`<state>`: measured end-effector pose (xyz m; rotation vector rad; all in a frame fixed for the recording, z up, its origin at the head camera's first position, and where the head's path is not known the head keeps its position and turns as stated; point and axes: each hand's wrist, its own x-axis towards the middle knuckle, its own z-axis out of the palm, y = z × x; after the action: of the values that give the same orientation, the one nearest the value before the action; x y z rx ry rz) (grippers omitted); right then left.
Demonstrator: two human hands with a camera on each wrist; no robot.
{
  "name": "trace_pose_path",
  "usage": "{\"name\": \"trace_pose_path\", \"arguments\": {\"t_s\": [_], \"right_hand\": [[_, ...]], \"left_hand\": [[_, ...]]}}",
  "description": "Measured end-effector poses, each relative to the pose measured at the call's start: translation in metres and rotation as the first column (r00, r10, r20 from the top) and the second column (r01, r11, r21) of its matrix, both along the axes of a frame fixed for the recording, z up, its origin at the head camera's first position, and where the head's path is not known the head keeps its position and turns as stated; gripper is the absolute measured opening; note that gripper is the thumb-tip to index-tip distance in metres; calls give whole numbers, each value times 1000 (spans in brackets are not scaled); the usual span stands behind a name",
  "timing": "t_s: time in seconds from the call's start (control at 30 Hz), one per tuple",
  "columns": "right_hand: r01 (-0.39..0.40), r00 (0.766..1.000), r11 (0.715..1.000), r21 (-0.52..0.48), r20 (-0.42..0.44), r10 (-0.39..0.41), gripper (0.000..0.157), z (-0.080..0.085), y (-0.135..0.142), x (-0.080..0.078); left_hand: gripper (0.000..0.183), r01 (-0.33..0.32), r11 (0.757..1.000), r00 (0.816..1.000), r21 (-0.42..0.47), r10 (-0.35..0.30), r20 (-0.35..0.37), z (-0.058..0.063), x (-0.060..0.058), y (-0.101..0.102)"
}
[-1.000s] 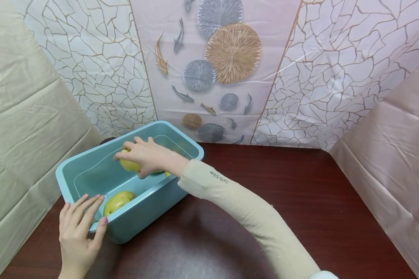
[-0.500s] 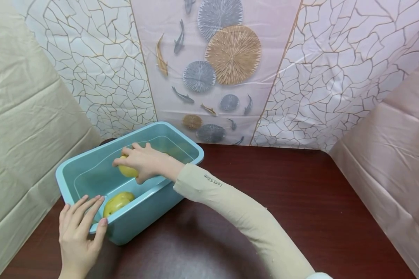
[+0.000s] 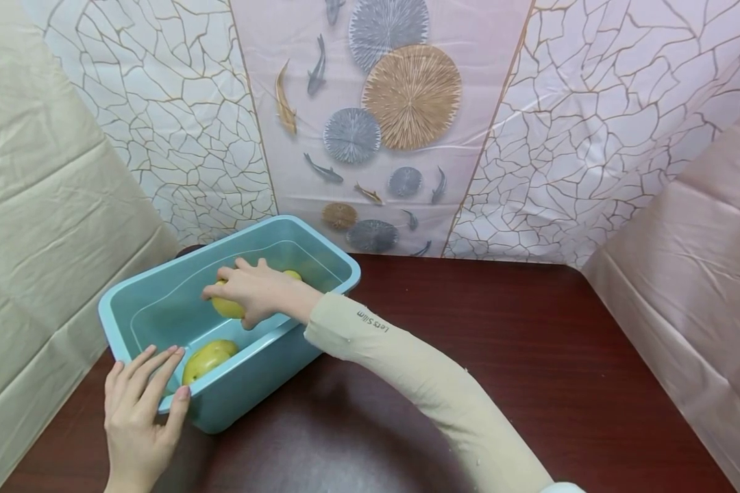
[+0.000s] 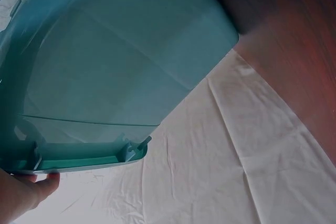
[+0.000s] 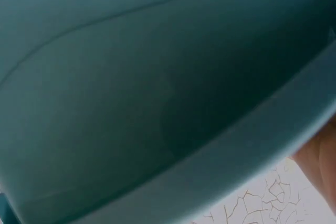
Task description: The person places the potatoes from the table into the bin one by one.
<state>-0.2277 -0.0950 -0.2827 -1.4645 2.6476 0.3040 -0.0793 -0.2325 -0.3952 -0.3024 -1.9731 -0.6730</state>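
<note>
My right hand (image 3: 255, 291) reaches over the near side of a light-blue plastic tub (image 3: 253, 373) and grips a yellow mango (image 3: 226, 307), its fingers spread over the top. The mango is partly hidden by the hand. A second, yellow-green mango (image 3: 210, 359) lies on the tub floor at the near left end. Behind the right wrist shows a bit of another yellow fruit (image 3: 292, 274), mostly hidden. My left hand (image 3: 140, 411) rests on the tub's near left corner, fingers fairly straight over the rim. In the left wrist view, fingertips (image 4: 48, 182) touch the rim.
The tub stands on a dark red-brown table (image 3: 469, 342). Beige cloth (image 3: 55, 260) hangs on the left and a pinkish cloth (image 3: 697, 274) on the right. A patterned sheet (image 3: 376, 137) closes the back. Some dark thing (image 3: 189, 249) peeks out behind the tub.
The right hand has come slightly down and nearer with the mango in its grip. The yellow fruit behind the wrist shows more plainly at its far side. My left hand stays put.
</note>
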Motion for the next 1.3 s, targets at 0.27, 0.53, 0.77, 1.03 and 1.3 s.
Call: {"name": "trace_pose_path", "arguments": {"t_s": [0.27, 0.53, 0.77, 1.03, 1.3], "right_hand": [[4, 1000, 1000, 11, 6, -4, 68, -4, 0, -1], [5, 1000, 1000, 19, 5, -5, 68, -5, -1, -1], [7, 1000, 999, 37, -3, -7, 68, -5, -2, -1], [9, 1000, 999, 39, 5, -10, 67, -6, -2, -1], [13, 1000, 999, 48, 2, -13, 68, -7, -3, -1]], "left_hand": [[47, -3, 1000, 1000, 0, 3, 2, 0, 1, 0], [47, -4, 1000, 1000, -1, 4, -3, 0, 1, 0], [47, 1, 1000, 1000, 4, -1, -12, 0, 1, 1], [47, 0, 1000, 1000, 2, 0, -7, 0, 1, 0], [47, 5, 1000, 1000, 0, -5, -19, -1, 0, 0]]}}
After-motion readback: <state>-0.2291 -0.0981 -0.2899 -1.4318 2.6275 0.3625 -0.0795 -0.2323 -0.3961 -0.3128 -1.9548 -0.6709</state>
